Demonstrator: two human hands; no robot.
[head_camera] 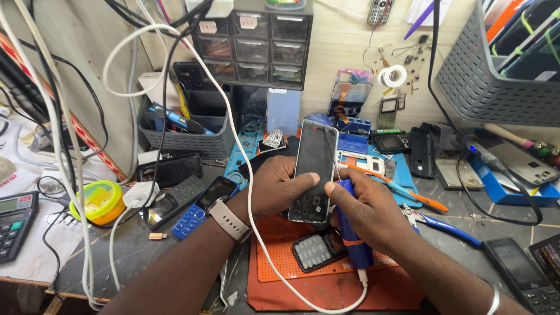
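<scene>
Your left hand (274, 189) is closed around the opened phone (315, 169), thumb across its face, holding it tilted up over the orange work mat (274, 245) at the middle of the desk (116, 256). Your right hand (367, 213) is wrapped around the blue soldering tool (350, 233) — its thin tip reaches up along the phone's right edge, and its white cable (251, 192) loops off the mat's front and back up past your left wrist. My read: you're in the middle of tip work on the phone's board or frame, not yet at reassembly. The loose keypad panel (318, 249) lies flat on the mat just under your right hand, touching neither hand. Next move, as I judge it, calls for a steady left grip so the phone doesn't rock, and a small, controlled tip placement — can't tell from here exactly which spot the tip is touching. Watch the cable: it crosses your left forearm and could drag the tool. The blue-handled cutters (437, 221) and orange-handled tweezers (402, 189) lie just right of the mat, in reach. A blue keypad phone (204, 207) sits beside your left wrist, apart from the work.
</scene>
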